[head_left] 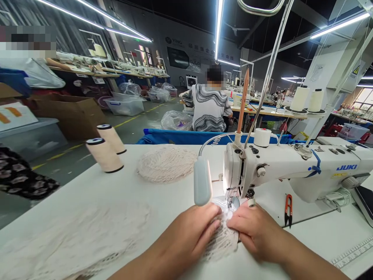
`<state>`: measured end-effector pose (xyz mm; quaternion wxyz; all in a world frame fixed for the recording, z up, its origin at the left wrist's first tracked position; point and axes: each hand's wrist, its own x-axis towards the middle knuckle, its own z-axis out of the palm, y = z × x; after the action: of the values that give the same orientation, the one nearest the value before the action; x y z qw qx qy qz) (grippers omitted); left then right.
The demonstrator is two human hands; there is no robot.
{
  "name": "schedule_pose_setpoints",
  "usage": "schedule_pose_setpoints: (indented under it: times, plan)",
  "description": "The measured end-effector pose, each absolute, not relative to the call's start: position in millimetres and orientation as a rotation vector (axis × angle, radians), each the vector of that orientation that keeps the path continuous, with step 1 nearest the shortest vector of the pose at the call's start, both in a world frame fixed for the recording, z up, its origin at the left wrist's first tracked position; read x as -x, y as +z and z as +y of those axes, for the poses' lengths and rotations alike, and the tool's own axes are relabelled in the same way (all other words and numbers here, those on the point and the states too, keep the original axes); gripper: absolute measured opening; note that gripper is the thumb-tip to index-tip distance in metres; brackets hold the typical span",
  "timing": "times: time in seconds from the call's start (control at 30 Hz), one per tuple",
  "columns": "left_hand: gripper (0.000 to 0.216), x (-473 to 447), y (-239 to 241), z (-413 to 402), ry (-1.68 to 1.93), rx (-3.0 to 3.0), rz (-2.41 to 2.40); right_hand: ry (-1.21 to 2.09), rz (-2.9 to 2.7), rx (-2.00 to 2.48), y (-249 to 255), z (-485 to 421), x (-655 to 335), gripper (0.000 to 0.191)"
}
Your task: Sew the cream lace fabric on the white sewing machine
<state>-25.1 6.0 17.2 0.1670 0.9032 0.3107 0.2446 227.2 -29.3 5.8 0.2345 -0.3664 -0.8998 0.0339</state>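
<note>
A white Juki sewing machine (291, 167) stands on the white table (131, 202). Under its needle lies a small piece of cream lace fabric (223, 239). My left hand (189, 233) presses the lace from the left, fingers curled over it. My right hand (256, 231) pinches its right edge, thumb and forefinger close to the presser foot (233, 201). A grey gooseneck lamp (202, 181) hangs just left of the needle, above my left hand.
A pile of cream lace (166, 163) lies at the table's back, more lace (81, 237) at front left. Two thread cones (106, 149) lie tipped at the left. Red-handled snips (288, 210) rest by the machine. A person (210, 103) sits ahead, back turned.
</note>
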Motion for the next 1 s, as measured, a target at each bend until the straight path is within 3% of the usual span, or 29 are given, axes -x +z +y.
schedule_pose_setpoints:
  times: [0.17, 0.53, 1.0]
  plan:
    - [0.031, 24.3, 8.6, 9.5, 0.693, -2.660, 0.809, -0.015, -2.461, 1.203, 6.7, -27.2, -236.9, 0.024]
    - [0.025, 12.6, -15.0, 6.5, 1.010, -2.753, 0.560, 0.072, -2.537, 1.106, 8.1, -33.4, -234.8, 0.018]
    - [0.024, 12.8, -6.4, 12.3, 0.949, -2.795, 0.705, 0.007, -2.484, 1.161, 3.9, -28.1, -235.6, 0.029]
